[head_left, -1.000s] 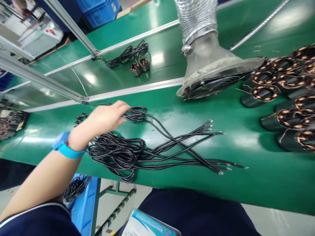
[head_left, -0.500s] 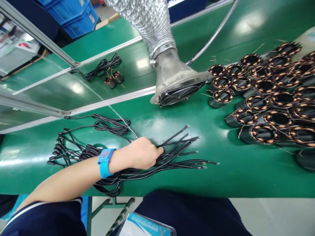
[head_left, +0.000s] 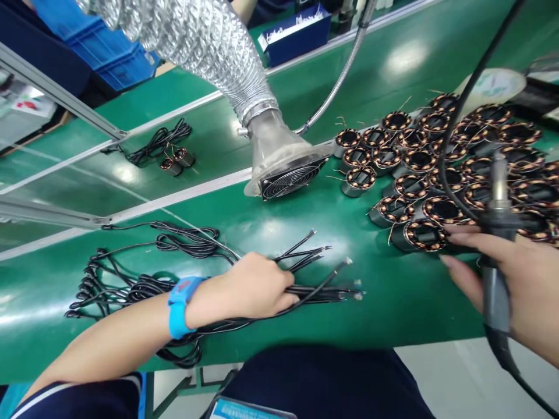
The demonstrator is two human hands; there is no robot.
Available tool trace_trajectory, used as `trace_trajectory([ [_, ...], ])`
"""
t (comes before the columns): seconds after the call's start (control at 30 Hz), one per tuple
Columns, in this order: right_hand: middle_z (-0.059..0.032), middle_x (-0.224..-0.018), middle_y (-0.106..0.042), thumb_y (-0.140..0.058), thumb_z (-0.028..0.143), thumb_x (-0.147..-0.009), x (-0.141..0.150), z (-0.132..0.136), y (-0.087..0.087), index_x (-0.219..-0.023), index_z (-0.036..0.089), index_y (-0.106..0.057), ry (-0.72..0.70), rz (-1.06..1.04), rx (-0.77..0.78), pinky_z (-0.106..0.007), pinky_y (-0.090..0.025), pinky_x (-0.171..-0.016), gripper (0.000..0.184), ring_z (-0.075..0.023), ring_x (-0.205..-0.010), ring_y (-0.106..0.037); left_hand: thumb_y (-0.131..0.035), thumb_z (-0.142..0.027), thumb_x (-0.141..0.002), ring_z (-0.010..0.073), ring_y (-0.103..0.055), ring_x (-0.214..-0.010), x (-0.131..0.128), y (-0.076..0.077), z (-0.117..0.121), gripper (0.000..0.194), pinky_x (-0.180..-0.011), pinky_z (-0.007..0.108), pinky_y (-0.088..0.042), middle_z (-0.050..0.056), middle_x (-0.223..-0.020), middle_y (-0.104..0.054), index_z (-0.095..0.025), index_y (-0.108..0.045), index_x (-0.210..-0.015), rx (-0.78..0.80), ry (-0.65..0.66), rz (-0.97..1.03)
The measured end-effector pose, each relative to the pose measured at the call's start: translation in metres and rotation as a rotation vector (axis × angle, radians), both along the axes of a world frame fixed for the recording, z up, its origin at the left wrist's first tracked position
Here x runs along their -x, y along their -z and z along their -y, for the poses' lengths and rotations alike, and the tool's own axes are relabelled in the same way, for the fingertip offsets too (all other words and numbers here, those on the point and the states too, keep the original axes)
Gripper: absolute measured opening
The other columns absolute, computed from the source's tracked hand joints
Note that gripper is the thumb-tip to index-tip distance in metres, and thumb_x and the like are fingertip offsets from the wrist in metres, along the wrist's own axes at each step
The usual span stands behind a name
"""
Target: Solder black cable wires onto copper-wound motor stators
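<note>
My left hand (head_left: 257,288), with a blue wristband, is closed around several black cables (head_left: 321,291) on the green bench. Their stripped ends point right, and their coiled lengths lie under and behind my left forearm. At the right, my right hand (head_left: 519,279) has a soldering iron (head_left: 498,273) with a dark handle lying across it, its metal end pointing up and away from me. The thumb and forefinger of that hand reach left, apart, beside a wound motor stator (head_left: 423,235). Whether they touch it I cannot tell.
Several more copper-wound stators (head_left: 419,160) stand grouped at the right. A fume extractor hood (head_left: 288,166) on a silver duct hangs over the bench. A black cord (head_left: 449,128) loops beside the iron. Behind are two stators (head_left: 177,160) with cables and a blue box (head_left: 297,38).
My right hand has come into view at the right with the soldering iron. My left hand stays on the cables, whose free ends are bunched closer together. The view has shifted right.
</note>
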State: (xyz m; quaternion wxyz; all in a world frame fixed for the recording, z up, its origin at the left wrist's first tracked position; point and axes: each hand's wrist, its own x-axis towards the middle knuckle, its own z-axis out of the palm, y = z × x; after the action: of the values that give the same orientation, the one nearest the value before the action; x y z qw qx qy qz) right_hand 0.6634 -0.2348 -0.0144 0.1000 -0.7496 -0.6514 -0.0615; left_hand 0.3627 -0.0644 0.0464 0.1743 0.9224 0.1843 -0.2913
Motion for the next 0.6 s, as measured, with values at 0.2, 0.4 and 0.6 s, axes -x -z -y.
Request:
trace_trajectory([
  [0.2, -0.0134, -0.085, -0.066, -0.024, 0.065, -0.096, 0.008, -0.005, 0.001, -0.108, 0.022, -0.058, -0.02, 0.028, -0.076, -0.037, -0.041, -0.057, 0.056, -0.0219, -0.068, -0.058, -0.032, -0.035, -0.096, 0.0257, -0.071, -0.077, -0.015, 0.021, -0.002, 0.033, -0.065, 0.034, -0.051, 0.01, -0.087, -0.074, -0.018, -0.059, -0.105, -0.078, -0.234, 0.021],
  [0.4, -0.0144, -0.095, -0.067, -0.026, 0.062, -0.096, 0.005, 0.0, 0.005, -0.104, 0.022, -0.057, -0.06, 0.044, -0.107, -0.036, -0.044, -0.062, 0.052, -0.0209, -0.067, -0.057, -0.043, -0.056, -0.089, 0.0341, -0.07, -0.081, -0.022, 0.041, -0.007, 0.049, -0.065, 0.04, -0.052, 0.016, -0.088, -0.072, -0.013, -0.056, -0.11, -0.172, -0.317, -0.011],
  [0.6, -0.0123, -0.072, -0.063, -0.025, 0.05, -0.101, 0.014, -0.01, -0.001, -0.097, 0.013, -0.06, -0.094, 0.213, -0.112, -0.033, -0.041, -0.053, 0.051, -0.0194, -0.055, -0.053, -0.04, -0.044, -0.094, 0.025, -0.07, -0.08, -0.016, 0.048, 0.005, 0.034, -0.064, 0.031, -0.048, 0.008, -0.087, -0.073, -0.02, -0.063, -0.101, 0.165, 0.034, 0.042],
])
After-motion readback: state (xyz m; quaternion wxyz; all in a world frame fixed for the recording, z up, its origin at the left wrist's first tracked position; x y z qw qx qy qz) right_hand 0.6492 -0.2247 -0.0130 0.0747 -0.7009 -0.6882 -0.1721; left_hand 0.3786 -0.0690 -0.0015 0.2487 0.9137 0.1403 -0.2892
